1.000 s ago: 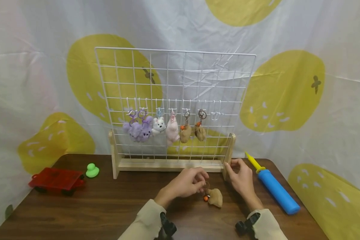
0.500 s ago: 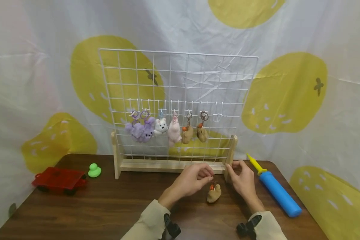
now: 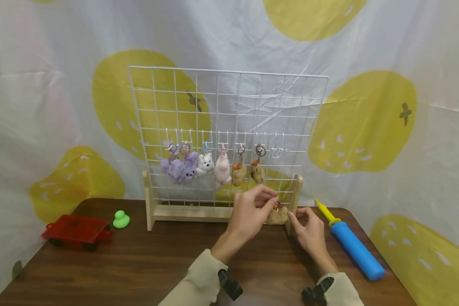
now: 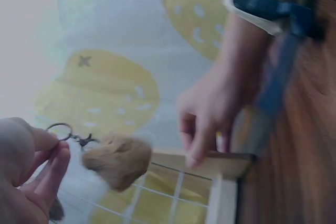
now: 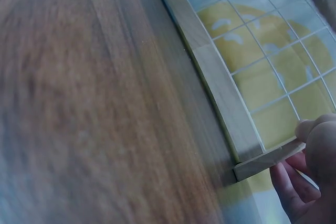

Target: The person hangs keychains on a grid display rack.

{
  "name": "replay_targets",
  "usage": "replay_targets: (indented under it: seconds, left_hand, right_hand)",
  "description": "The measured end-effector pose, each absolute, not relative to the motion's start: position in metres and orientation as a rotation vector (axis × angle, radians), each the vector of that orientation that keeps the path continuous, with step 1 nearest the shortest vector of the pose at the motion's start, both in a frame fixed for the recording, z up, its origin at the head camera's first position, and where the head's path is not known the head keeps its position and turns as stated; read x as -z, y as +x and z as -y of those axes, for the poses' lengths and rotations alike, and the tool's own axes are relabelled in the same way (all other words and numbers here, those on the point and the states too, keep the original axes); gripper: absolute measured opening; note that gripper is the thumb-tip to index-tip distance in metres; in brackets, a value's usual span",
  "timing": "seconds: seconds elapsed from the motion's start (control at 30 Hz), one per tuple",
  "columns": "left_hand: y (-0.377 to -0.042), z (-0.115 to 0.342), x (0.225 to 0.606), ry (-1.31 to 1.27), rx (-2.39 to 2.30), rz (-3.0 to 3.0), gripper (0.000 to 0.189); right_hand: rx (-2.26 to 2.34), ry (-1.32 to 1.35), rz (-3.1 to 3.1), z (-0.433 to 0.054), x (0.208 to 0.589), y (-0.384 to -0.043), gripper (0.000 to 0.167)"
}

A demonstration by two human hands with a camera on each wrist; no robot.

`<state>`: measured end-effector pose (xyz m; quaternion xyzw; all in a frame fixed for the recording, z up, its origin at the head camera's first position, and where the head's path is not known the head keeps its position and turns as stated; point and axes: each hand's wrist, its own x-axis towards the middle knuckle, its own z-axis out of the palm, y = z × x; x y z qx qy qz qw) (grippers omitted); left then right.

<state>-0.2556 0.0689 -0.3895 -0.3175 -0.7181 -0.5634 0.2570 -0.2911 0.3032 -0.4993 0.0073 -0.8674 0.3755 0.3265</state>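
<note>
My left hand (image 3: pixel 250 212) pinches the metal ring of a brown plush keychain (image 4: pixel 118 161) between thumb and fingers. The keychain, with its small orange bead, hangs from that ring in front of the rack's lower right part. My right hand (image 3: pixel 310 229) grips the wooden side post (image 3: pixel 296 199) of the white wire grid rack (image 3: pixel 229 114), thumb on the near side, as the right wrist view (image 5: pixel 315 150) also shows. Two brown plush keychains (image 3: pixel 239 173), a pink one (image 3: pixel 222 168), a white one (image 3: pixel 205 163) and purple ones (image 3: pixel 179 170) hang on hooks. One bare hook (image 3: pixel 278 152) is at the right.
To the right lies a blue pump (image 3: pixel 357 250) with a yellow nozzle. A green rubber duck (image 3: pixel 121 219) and a red toy cart (image 3: pixel 77 230) stand on the left of the brown wooden table (image 3: pixel 137 272). Behind the rack hangs a patterned curtain (image 3: pixel 229 38).
My left hand has raised the brown plush keychain from near the tabletop up toward the rack, moving slightly right. My right hand stays on the post.
</note>
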Motion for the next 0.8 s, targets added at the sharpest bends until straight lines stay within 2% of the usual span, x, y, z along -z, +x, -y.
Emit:
replay_targets:
  seconds: [0.47, 0.8]
  left_hand:
    - [-0.258, -0.088, 0.336, -0.790, 1.797, 1.637, 0.012]
    - [-0.265, -0.095, 0.323, -0.560, 2.072, 1.519, 0.010]
  right_hand:
    - [-0.982, 0.006, 2.276, -0.304, 0.501, -0.291, 0.024]
    - [-0.998, 0.001, 2.283, -0.304, 0.500, -0.292, 0.024]
